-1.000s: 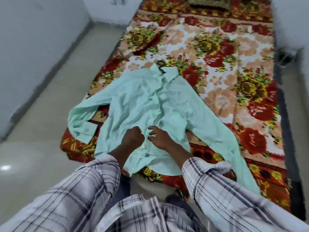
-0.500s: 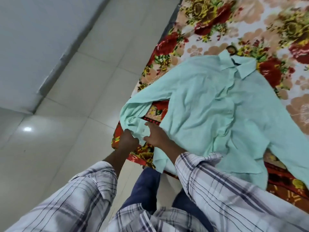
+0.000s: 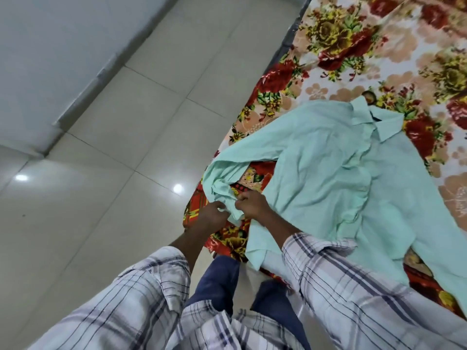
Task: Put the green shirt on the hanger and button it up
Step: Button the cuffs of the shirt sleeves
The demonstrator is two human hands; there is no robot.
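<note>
Pinching the sleeve cuff [image 3: 233,213] between them, the left hand [image 3: 212,217] and right hand [image 3: 253,206] both have fingers curled tight on that bit of cloth at the bed's edge. The green shirt [image 3: 341,178] lies spread front-up on the flowered bedsheet [image 3: 353,59], its collar [image 3: 389,127] away from the person. It looks light, thin and floppy, so I'd guess it sags wherever unsupported. The stiffer collar and shoulder seams seem better places to grip. Whether a hanger sits inside, I cannot tell.
</note>
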